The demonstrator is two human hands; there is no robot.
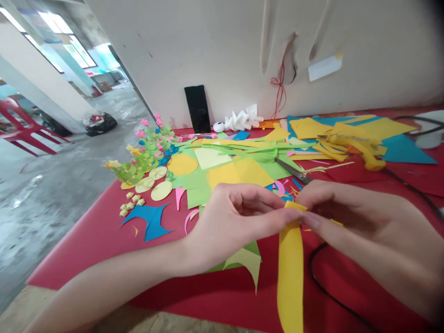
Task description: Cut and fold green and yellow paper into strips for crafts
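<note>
Both my hands meet over the red table (104,231), pinching the top end of a long yellow paper strip (290,273) that hangs down toward me. My left hand (236,217) has thumb and fingers closed on the strip's end from the left. From the right, my right hand (347,212) pinches the same end, where the paper is folded. Just beyond my right hand lie scissors (293,170) on green paper. Small folded yellow paper stars (131,203) sit at the left.
Cut coloured paper (222,171) covers the table's middle, with yellow circles (156,185) and green-and-pink paper flowers (145,152) at left. A yellow glue gun (360,150) lies at right, its black cord (322,282) looping near me. A black phone (197,108) leans on the wall.
</note>
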